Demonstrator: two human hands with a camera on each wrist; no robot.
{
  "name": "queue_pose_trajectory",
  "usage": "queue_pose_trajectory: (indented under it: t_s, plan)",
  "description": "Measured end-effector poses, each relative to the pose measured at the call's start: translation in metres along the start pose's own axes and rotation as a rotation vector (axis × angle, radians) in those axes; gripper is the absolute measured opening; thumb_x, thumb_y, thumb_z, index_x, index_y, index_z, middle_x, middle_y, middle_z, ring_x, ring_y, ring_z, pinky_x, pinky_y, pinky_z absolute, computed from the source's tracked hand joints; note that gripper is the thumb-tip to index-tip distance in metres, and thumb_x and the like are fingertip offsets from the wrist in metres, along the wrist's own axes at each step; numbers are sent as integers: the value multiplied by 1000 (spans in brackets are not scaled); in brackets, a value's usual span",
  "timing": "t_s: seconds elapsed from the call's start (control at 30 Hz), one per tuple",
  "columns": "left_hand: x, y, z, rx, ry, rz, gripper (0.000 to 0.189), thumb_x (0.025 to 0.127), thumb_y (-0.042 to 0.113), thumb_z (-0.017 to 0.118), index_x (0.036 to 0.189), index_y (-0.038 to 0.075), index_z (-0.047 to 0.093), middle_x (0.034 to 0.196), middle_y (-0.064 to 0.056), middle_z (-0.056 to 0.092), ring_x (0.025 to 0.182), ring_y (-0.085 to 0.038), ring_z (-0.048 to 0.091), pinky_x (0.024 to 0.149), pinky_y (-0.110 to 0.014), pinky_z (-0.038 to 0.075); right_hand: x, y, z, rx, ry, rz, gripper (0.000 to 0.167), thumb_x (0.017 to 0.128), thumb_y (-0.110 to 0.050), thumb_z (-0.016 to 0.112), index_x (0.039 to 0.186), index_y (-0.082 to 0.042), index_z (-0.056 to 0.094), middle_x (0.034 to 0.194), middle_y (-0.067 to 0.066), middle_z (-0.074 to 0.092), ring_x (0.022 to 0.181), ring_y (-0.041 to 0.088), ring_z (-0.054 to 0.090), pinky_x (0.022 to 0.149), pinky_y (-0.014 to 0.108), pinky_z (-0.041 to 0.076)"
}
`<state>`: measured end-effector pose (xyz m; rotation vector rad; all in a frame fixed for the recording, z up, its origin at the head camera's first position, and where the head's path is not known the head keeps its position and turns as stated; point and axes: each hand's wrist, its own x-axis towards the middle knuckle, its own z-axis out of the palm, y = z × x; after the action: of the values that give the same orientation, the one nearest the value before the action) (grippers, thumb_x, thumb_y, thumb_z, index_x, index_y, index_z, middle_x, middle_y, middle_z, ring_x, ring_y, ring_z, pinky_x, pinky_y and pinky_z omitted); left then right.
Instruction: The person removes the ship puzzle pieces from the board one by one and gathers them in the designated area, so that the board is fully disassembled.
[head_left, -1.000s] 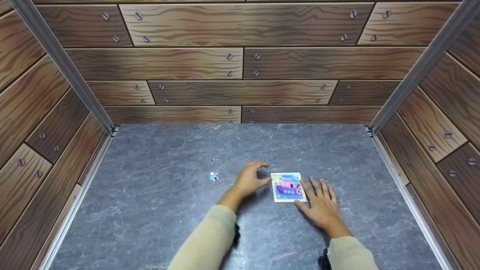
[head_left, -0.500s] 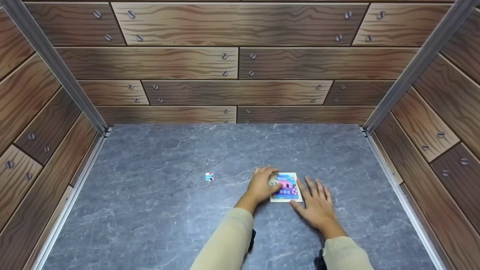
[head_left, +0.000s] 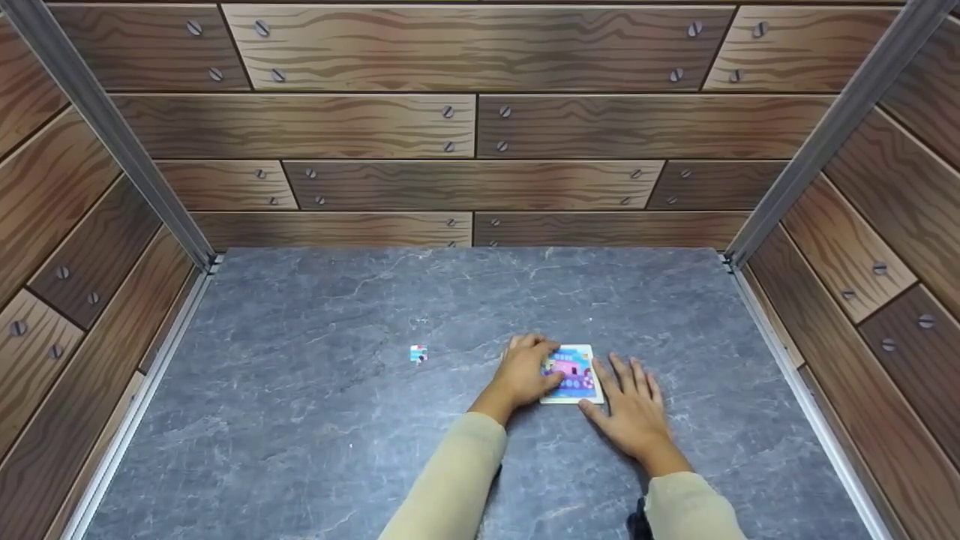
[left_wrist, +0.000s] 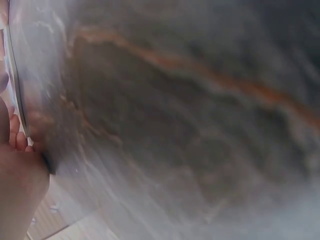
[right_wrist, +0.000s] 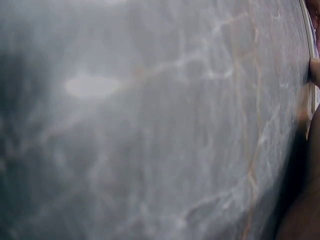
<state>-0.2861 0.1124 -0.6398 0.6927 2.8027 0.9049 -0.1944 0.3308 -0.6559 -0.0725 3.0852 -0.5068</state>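
A small square jigsaw puzzle (head_left: 577, 394) with a pale frame lies on the grey table in the head view, picturing a pink and purple boat on blue. My left hand (head_left: 521, 375) grips its left side, thumb on the picture and fingers bent at the upper left corner, which they hide. Along the right edge rests my right hand (head_left: 634, 412), fingers spread and fairly straight, thumb at the lower right corner. The left wrist view catches part of the left hand (left_wrist: 22, 185) beside the puzzle's edge. Fingers touch the frame in the right wrist view.
A loose jigsaw piece (head_left: 418, 353) in blue, white and red lies on the marbled grey table (head_left: 300, 420), left of the hands. Wood-print walls (head_left: 472, 127) with metal corner posts (head_left: 112, 142) enclose the back and sides.
My left hand has moved right from beside the puzzle onto its left side, thumb now on the picture. The right hand stays at the right edge. The loose piece has not moved.
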Motion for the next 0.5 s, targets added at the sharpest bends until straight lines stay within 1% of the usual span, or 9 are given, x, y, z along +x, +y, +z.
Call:
queue_pose_trajectory:
  t_s: [0.1, 0.3, 0.5]
  plan:
    - [1, 0, 1, -5, 7, -6, 52, 99, 41, 74, 147, 21, 67, 150, 0, 63, 141, -25, 53, 122, -47, 43, 0, 0, 0, 0, -1, 1, 86, 103, -66, 57, 172, -22, 31, 180, 17, 25, 167, 51, 13, 132, 73, 8]
    - [2, 2, 1, -31, 28, -13, 52, 95, 39, 80, 143, 22, 69, 147, -1, 66, 139, -26, 55, 121, -47, 44, -1, 0, 1, 6, 5, -1, 85, 103, -65, 58, 172, -22, 32, 180, 18, 26, 167, 52, 14, 132, 73, 8]
    - [0, 2, 0, -64, 50, 0, 47, 98, 36, 80, 142, 22, 69, 148, 1, 68, 139, -25, 57, 122, -46, 44, -1, 0, 1, -8, 4, 1, 85, 103, -66, 57, 172, -23, 32, 179, 18, 26, 167, 52, 14, 132, 73, 9]
